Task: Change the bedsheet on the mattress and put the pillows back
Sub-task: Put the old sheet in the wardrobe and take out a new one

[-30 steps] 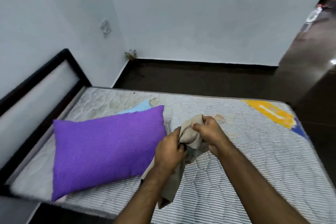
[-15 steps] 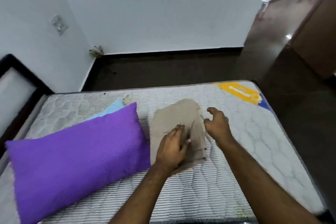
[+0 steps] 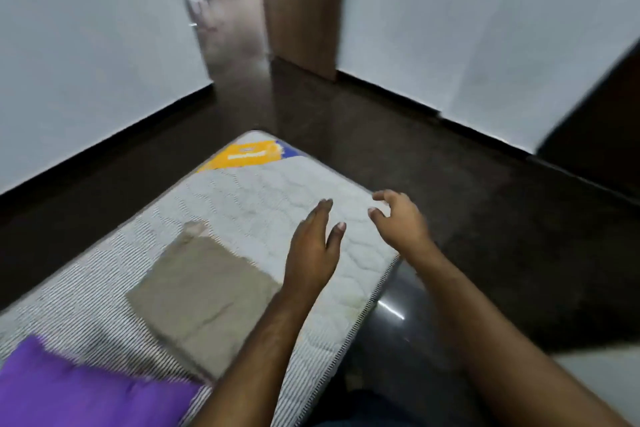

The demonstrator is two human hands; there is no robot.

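On the bare mattress, toward its middle: 1 folded beige cloth, lying flat, untouched. At the near-left corner: 1 purple pillow, partly out of frame. Left hand, fingers straight and slightly parted, held nothing above the quilted top. Right hand, fingers loosely curled and spread, empty, hovered by the mattress's right edge. Judged status: old sheet off; fresh sheet not yet spread; pillow placement outstanding. No sheet visible apart from the cloth.
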